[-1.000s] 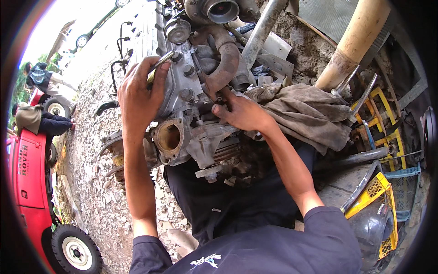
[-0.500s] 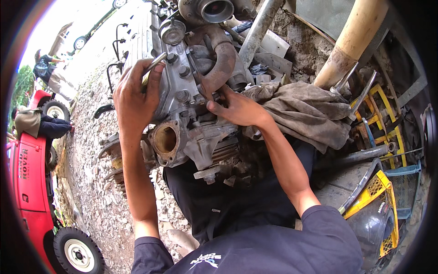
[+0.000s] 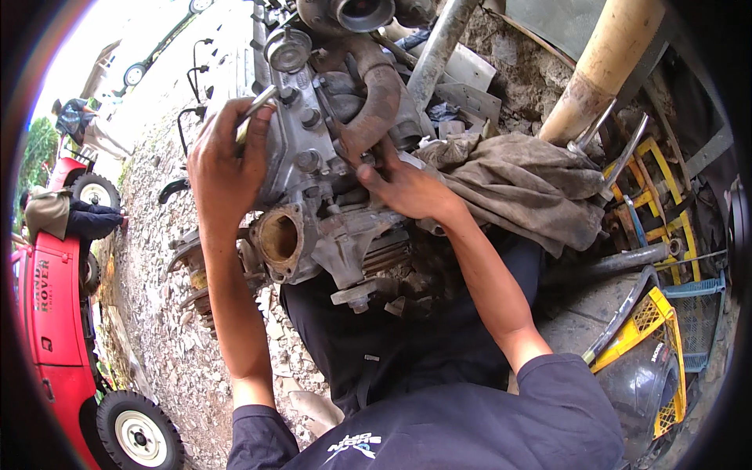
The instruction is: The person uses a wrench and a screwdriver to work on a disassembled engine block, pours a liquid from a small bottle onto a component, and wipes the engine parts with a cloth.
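My left hand point(image 3: 227, 160) is closed around a slim metal rod point(image 3: 265, 95), its end jutting out past the thumb; the rest is hidden in the fingers. It is at the left side of a grey metal engine point(image 3: 307, 141), close to a row of bolts point(image 3: 311, 117). My right hand point(image 3: 409, 188) reaches into the engine's right side, below a rusty curved pipe point(image 3: 377, 110). Its thumb stands apart from the fingers, whose tips are hidden behind the pipe. Nearer to me are a round flanged opening point(image 3: 280, 237) and a ribbed casting point(image 3: 352, 249).
A brown cloth point(image 3: 521, 184) lies right of the engine, near a bamboo pole point(image 3: 599, 70) and a metal pipe point(image 3: 440, 55). Yellow crates point(image 3: 638, 329) and a black helmet point(image 3: 638, 384) are at the right. Left, beyond stony ground point(image 3: 164, 258), stands a red vehicle point(image 3: 59, 321) with people nearby.
The engine sits slightly higher and farther left in the picture. My left hand has shifted a little left with the rod; my right hand stays below the pipe.
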